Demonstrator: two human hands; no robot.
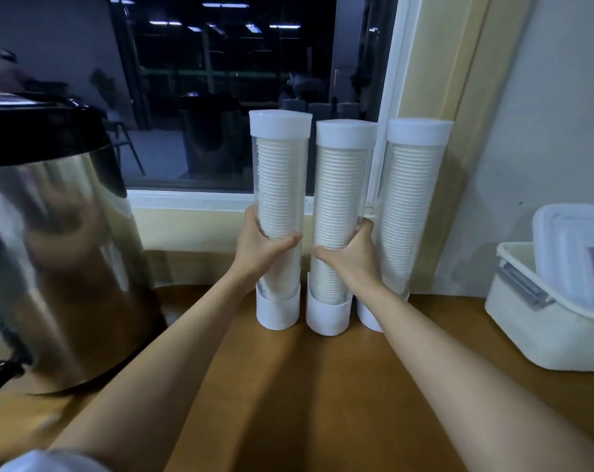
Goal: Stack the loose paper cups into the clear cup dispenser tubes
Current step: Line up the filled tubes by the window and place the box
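**Both hands on the cup tubes**

The wooden worktop (322, 386) runs under everything, and its near edge is out of view. On my left stands one big steel urn (60, 250), cut off by the left edge and blurred; a dark fitting low on its side is too smeared to make out. Behind is one dark window (220, 80), whose glass shows only dim reflections. On my right sits one white container (534, 328) with a lid (578, 233) propped in it, both cut off by the right edge.

Three clear tubes stand upright side by side on the worktop at the back, each with a white cap and base: the left tube (279, 172), the middle tube (344, 185) and the right tube (414, 199). Each holds a stack of paper cups (276, 206), too tightly nested to count. My forearm hides most of the right tube's base.

My left hand (261, 253) grips the left tube, thumb across its front. My right hand (353, 257) grips the middle tube likewise. The fingers of both are mostly hidden behind the tubes.
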